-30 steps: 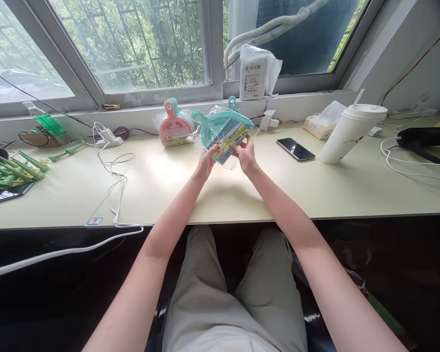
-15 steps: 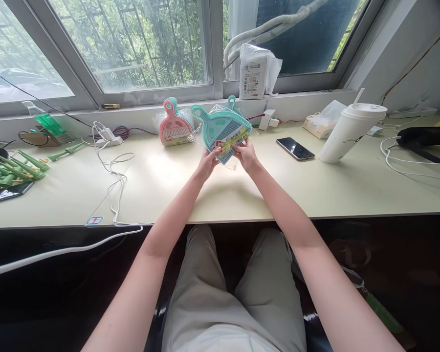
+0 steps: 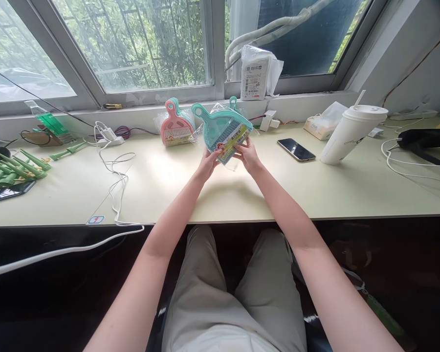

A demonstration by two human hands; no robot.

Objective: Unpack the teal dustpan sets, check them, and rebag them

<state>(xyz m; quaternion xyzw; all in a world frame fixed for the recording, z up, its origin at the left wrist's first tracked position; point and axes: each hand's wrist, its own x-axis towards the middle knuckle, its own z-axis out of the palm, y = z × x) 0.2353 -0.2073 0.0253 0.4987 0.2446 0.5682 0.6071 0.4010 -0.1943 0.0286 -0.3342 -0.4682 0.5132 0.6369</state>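
From my remote station, I view the turquoise dustpan set [image 3: 218, 128], in clear wrapping, at upper centre of the frame above the table [image 3: 161, 186], handle toward upper left. My left hand [image 3: 207, 165] grips its lower-left edge, fingers bent, thumb against the front; my right hand [image 3: 248, 155] pinches the lower-right edge, fingers curled. Neither is spread wide.

Caution: the wrapping looks loose and slick; insufficient thumb pressure could let the set slip. Caution: a leftward swing could knock the pink dustpan set [image 3: 175, 131], left of centre. A wide rightward sweep could strike the phone [image 3: 296, 149] or tip the lidded cup [image 3: 346, 136].
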